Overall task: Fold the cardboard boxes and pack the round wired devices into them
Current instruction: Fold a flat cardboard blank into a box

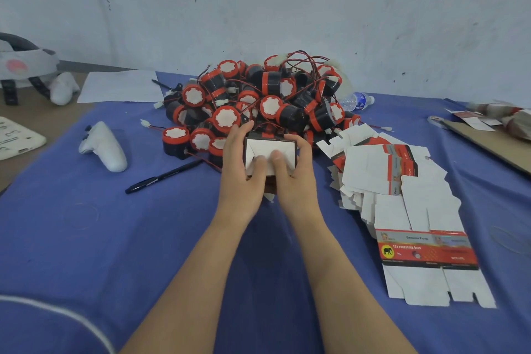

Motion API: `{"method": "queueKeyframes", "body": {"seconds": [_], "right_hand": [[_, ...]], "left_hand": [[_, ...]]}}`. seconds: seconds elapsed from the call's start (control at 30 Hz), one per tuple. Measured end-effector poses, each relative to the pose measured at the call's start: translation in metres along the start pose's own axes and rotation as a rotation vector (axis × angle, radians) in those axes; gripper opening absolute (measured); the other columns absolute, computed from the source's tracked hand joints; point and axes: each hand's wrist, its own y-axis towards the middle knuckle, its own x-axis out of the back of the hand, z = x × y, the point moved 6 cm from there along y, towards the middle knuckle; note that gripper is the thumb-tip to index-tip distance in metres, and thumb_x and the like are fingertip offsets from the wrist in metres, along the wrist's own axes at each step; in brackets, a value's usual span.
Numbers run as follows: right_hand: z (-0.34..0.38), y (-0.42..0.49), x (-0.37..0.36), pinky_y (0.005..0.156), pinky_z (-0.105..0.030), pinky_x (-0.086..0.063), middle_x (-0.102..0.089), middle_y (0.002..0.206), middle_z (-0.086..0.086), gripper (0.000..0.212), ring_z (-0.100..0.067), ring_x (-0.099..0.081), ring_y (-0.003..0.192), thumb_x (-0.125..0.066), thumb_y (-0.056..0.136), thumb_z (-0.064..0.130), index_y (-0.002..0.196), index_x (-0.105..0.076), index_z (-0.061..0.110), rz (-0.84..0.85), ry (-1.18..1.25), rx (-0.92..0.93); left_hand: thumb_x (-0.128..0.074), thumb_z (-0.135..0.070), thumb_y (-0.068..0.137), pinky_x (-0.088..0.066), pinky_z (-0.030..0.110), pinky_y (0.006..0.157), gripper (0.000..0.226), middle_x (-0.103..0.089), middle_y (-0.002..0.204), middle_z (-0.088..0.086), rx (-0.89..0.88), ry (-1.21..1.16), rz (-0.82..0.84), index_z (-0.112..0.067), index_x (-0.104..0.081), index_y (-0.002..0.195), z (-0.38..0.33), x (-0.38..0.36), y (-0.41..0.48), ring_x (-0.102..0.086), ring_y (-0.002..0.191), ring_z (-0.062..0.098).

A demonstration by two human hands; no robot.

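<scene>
The left hand [240,165] and right hand [296,171] both grip one small box [274,146], thumbs pushing its white flaps shut, just in front of the round devices [258,100] pile. Push too hard and a flap may bend. Let go and it may pop open.

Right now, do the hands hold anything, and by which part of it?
Both hold one small cardboard box: the left hand grips its left side, the right hand its right side, thumbs pressing on its white flaps.
</scene>
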Motion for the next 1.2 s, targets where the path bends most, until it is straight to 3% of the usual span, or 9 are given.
{"method": "queueKeyframes", "body": {"seconds": [0.1, 0.23, 0.37, 0.43, 0.5, 0.63, 0.93, 1.1, 1.2], "right_hand": [[-0.002, -0.001, 0.000, 0.065, -0.024, -0.057, -0.062, 0.102, 0.012, 0.031, -0.010, -0.066, 0.090, -0.051, 0.097, 0.017, 0.115, -0.043, 0.040, -0.022, -0.008, -0.020], [0.002, -0.002, -0.002, 0.063, -0.015, -0.052, -0.062, 0.107, 0.007, 0.031, -0.003, -0.064, 0.090, -0.052, 0.096, 0.016, 0.111, -0.044, 0.042, 0.000, 0.016, 0.009], [0.002, -0.001, -0.005, 0.059, -0.018, -0.053, -0.057, 0.119, 0.002, 0.020, -0.008, -0.061, 0.098, -0.048, 0.099, 0.026, 0.114, -0.049, 0.039, 0.018, 0.220, -0.078], [-0.002, 0.000, -0.005, 0.059, -0.022, -0.055, -0.056, 0.119, 0.007, 0.022, -0.011, -0.060, 0.103, -0.045, 0.100, 0.031, 0.121, -0.048, 0.039, 0.001, 0.275, -0.138], [-0.004, 0.001, -0.005, 0.062, -0.026, -0.057, -0.057, 0.118, 0.009, 0.026, -0.015, -0.062, 0.103, -0.046, 0.100, 0.032, 0.124, -0.047, 0.039, 0.007, 0.268, -0.164], [-0.005, 0.002, -0.001, 0.061, -0.016, -0.053, -0.064, 0.100, 0.015, 0.017, -0.003, -0.066, 0.087, -0.057, 0.094, 0.030, 0.109, -0.052, 0.038, 0.009, 0.102, -0.099], [-0.004, 0.000, -0.002, 0.051, -0.014, -0.050, -0.062, 0.093, 0.015, 0.017, 0.007, -0.064, 0.074, -0.062, 0.092, 0.025, 0.096, -0.051, 0.037, 0.017, 0.067, -0.079], [-0.004, 0.000, -0.003, 0.054, -0.024, -0.055, -0.065, 0.100, 0.004, 0.018, -0.009, -0.070, 0.075, -0.060, 0.093, 0.019, 0.105, -0.052, 0.031, 0.037, 0.125, -0.110], [-0.006, -0.001, -0.008, 0.058, -0.029, -0.058, -0.067, 0.101, 0.003, 0.019, -0.017, -0.072, 0.075, -0.062, 0.093, 0.026, 0.110, -0.053, 0.028, 0.101, 0.215, -0.181]], "left_hand": [[-0.045, 0.003, 0.094, -0.038, 0.047, 0.110, 0.062, -0.031, 0.153, -0.001, 0.010, -0.015, 0.003, -0.049, -0.032, 0.124, -0.003, -0.002, -0.001, -0.031, 0.141, 0.020], [-0.039, 0.007, 0.093, -0.041, 0.043, 0.108, 0.065, -0.033, 0.152, -0.001, 0.051, -0.090, -0.012, -0.050, -0.035, 0.124, -0.001, -0.001, 0.000, -0.036, 0.138, 0.019], [-0.040, -0.011, 0.098, -0.051, 0.012, 0.080, 0.056, -0.042, 0.137, -0.012, 0.182, -0.274, -0.008, -0.036, -0.028, 0.146, 0.006, -0.002, 0.001, -0.051, 0.113, -0.001], [-0.033, -0.021, 0.103, -0.045, 0.011, 0.092, 0.047, -0.036, 0.143, -0.014, 0.199, -0.292, -0.033, -0.032, -0.026, 0.148, 0.007, -0.002, 0.002, -0.044, 0.119, -0.009], [-0.025, -0.032, 0.105, -0.033, 0.035, 0.114, 0.042, -0.031, 0.153, -0.007, 0.179, -0.246, -0.028, -0.034, -0.029, 0.146, 0.006, -0.002, 0.003, -0.033, 0.138, 0.007], [-0.022, -0.042, 0.104, -0.027, 0.049, 0.116, 0.040, -0.027, 0.157, -0.005, 0.177, -0.188, 0.016, -0.045, -0.029, 0.143, 0.006, -0.003, 0.003, -0.028, 0.143, 0.019], [-0.023, -0.033, 0.106, -0.036, 0.040, 0.112, 0.034, -0.033, 0.152, -0.011, 0.126, -0.169, 0.007, -0.050, -0.034, 0.133, 0.002, -0.001, 0.004, -0.037, 0.137, 0.011], [-0.022, -0.032, 0.106, -0.036, 0.009, 0.097, 0.034, -0.032, 0.152, -0.014, 0.101, -0.156, 0.015, -0.048, -0.032, 0.134, 0.001, 0.000, 0.004, -0.037, 0.132, 0.000], [-0.022, -0.031, 0.106, -0.032, 0.020, 0.110, 0.035, -0.032, 0.152, -0.015, 0.089, -0.190, -0.009, -0.044, -0.034, 0.137, 0.002, 0.003, 0.005, -0.033, 0.135, -0.002]]}}
